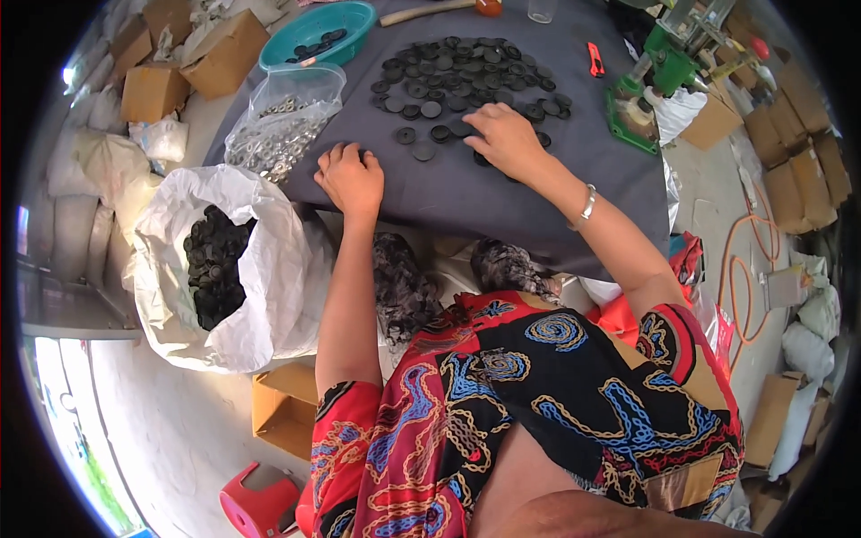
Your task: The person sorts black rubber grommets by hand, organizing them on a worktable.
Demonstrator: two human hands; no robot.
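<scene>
My left hand [352,179] is at the near left of the cloth-covered table, its fingers curled down. What they hold, if anything, is hidden. Beside it lies a clear plastic bag [285,121] of small shiny metal rings. My right hand [508,139] reaches over the near edge of a spread of round black discs [466,72]. Its fingers are bent but apart, with the tips close to a disc; no disc shows gripped. Closest to this hand are a few loose discs, one of them a flat disc [423,151], and some are partly covered by the palm.
A white sack [157,296] of black pieces stands left of the table. On the table are a teal basin [350,45] with black pieces, a wooden-handled tool [426,11], a red cutter [595,59] and a green press [668,67]. A cardboard box [282,403] sits below.
</scene>
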